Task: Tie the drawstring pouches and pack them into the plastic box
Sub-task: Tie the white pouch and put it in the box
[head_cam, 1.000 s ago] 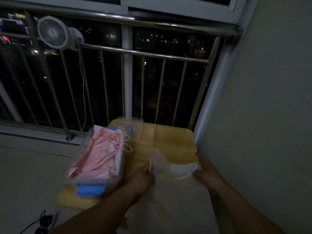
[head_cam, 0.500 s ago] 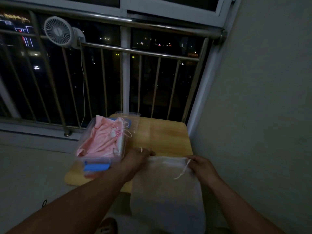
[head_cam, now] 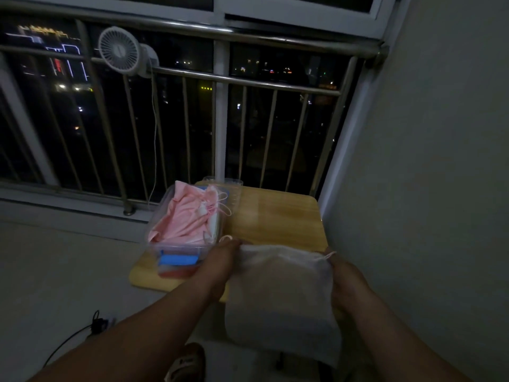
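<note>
A pale drawstring pouch [head_cam: 281,293] lies across the near edge of the small wooden table [head_cam: 275,213], its lower part hanging over the edge. My left hand [head_cam: 223,260] grips the pouch's top left corner, where a loop of string shows. At the top right corner, my right hand [head_cam: 344,277] pinches the pinkish drawstring. To the left stands the clear plastic box [head_cam: 176,249] with a blue latch; several pink pouches [head_cam: 190,219] fill it.
The box's clear lid [head_cam: 231,191] lies behind it on the table. A metal railing [head_cam: 242,81] with a clipped white fan [head_cam: 121,51] stands behind. A wall is close on the right. A cable and plug [head_cam: 96,323] lie on the floor, and a sandal [head_cam: 187,362] shows below.
The pouch went from held up and open to laid flat on the table's edge. Both hands moved apart to its top corners, and the mouth has drawn narrower.
</note>
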Demonstrator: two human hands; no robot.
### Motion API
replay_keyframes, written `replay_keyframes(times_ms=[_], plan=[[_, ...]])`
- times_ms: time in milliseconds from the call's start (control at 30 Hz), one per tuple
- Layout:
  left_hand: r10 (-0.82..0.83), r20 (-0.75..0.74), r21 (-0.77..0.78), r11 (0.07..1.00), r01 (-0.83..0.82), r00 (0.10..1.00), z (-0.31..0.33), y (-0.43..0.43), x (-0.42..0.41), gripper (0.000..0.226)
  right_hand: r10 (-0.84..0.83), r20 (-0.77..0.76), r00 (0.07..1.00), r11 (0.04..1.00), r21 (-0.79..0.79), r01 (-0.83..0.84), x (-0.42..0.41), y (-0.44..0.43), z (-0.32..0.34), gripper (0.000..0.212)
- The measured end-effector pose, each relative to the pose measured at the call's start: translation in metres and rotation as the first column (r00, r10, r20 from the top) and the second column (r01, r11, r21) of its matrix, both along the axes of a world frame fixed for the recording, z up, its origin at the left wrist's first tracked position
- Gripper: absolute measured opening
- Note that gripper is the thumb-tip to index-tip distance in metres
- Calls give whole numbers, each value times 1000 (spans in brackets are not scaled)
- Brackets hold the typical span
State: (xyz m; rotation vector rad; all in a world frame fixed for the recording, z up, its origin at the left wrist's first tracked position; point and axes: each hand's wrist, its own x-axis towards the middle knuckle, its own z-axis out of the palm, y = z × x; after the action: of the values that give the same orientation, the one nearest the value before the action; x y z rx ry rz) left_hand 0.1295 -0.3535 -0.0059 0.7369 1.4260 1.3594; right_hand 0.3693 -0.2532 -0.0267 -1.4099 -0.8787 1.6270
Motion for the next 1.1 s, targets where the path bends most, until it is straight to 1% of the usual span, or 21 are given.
replay_keyframes(times_ms=[33, 67, 100, 133, 200, 267, 433, 567, 633, 667, 700, 733, 767, 800, 833, 867, 900, 933, 967, 1033, 1100], plan=[[39, 109, -9, 999, -38, 993, 1, 0, -6, 34, 57, -57, 997, 998, -32, -59, -3, 1, 6, 40], [72, 222, -25, 997, -68, 972, 1, 1, -10, 34, 62, -154, 986, 996, -51, -70, -3, 1, 11, 41], [91, 327, -35, 996, -84, 941, 3, 0, -13, 35, 42, -258, 965, 996, -64, -60, -2, 0, 15, 41], [92, 413, -44, 996, -81, 906, 3, -1, -15, 37, -3, -323, 947, 996, -90, -28, 1, -3, 17, 42], [76, 517, -45, 997, -61, 853, 0, -2, -18, 47, -116, -368, 923, 986, -154, 62, 11, -5, 17, 41], [70, 560, -59, 997, -44, 826, -4, -4, -18, 54, -133, -398, 908, 981, -183, 63, 17, -5, 11, 39], [129, 660, -68, 991, -111, 740, -16, -6, -20, 45, -247, -513, 822, 963, -228, 147, 25, -12, 1, 50], [125, 681, -22, 988, -150, 722, -18, -1, -21, 40, -322, -564, 761, 946, -231, 229, 28, -13, 3, 46], [122, 674, -14, 988, -153, 728, -16, 3, -19, 39, -374, -605, 703, 927, -251, 277, 29, -12, 4, 47], [109, 627, -11, 991, -131, 771, -13, 3, -19, 37, -371, -603, 706, 928, -244, 280, 30, -11, 3, 50], [89, 533, -16, 995, -96, 841, -11, 3, -18, 35, -352, -569, 743, 936, -231, 266, 29, -11, 2, 54], [59, 390, -26, 998, -53, 919, -7, 2, -17, 35, -315, -503, 805, 949, -194, 250, 28, -11, 1, 56], [17, 209, -41, 999, -9, 978, -4, -1, -17, 36, -282, -418, 863, 959, -154, 239, 27, -12, 2, 52], [-40, 13, -55, 998, 41, 999, 0, -5, -15, 38, -255, -295, 921, 967, -102, 235, 25, -13, 3, 45], [-100, -190, -71, 994, 88, 977, 4, -10, -14, 41, -245, -159, 956, 969, -54, 240, 22, -16, 5, 40], [-159, -382, -83, 987, 138, 910, 7, -13, -13, 44, -236, -11, 972, 972, 19, 236, 22, -17, 6, 37], [-214, -539, -102, 977, 189, 815, 8, -17, -11, 44, -223, 114, 968, 973, 91, 213, 22, -20, 8, 37], [-256, -644, -123, 965, 233, 721, 9, -20, -10, 45, -212, 216, 953, 972, 144, 184, 23, -22, 6, 36], [-278, -700, -141, 957, 255, 657, 8, -23, -10, 44, -193, 284, 939, 973, 180, 145, 25, -25, 7, 34], [-289, -753, -161, 952, 259, 591, 2, -28, -14, 43, -145, 410, 900, 968, 248, 43, 29, -30, 7, 28], [-287, -796, -166, 950, 265, 532, -5, -32, -20, 44, -146, 562, 814, 961, 278, -19, 32, -31, 1, 15]])
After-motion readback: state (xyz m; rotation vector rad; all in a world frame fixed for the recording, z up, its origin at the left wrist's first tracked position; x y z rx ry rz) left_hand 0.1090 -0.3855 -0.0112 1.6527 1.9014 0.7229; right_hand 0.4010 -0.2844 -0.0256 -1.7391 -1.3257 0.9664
